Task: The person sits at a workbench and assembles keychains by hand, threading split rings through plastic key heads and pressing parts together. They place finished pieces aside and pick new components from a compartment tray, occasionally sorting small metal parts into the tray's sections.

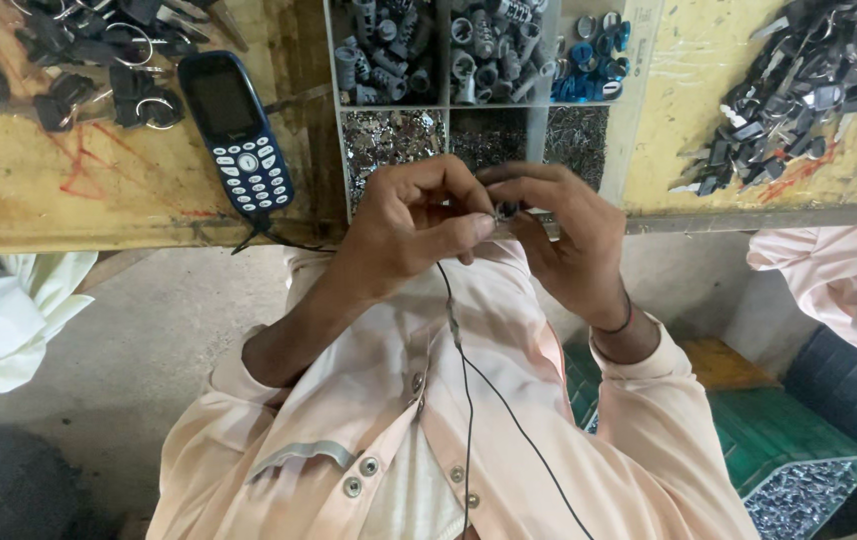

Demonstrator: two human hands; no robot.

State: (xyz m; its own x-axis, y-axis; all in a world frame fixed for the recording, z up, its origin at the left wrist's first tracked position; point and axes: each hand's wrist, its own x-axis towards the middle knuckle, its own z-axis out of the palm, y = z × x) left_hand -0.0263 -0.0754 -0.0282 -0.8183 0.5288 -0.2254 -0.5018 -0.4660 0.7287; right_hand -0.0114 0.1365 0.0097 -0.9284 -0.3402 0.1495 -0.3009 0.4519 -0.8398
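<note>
Centrally, both hands pinch one small metal part [497, 213] at the table [99, 190] edge: left hand [411, 228], right hand [567, 235], close below the parts tray [446, 120] for easy reach.

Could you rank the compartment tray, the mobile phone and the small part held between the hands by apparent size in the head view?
1. Compartment tray, largest, though cut off at the top edge.
2. Mobile phone.
3. Small dark part, pinched between left hand and right hand; mostly hidden by fingers.

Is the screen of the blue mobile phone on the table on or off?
Off. The blue mobile phone lies face up on the wooden table, and its screen is dark, showing only a faint reflection.
</note>
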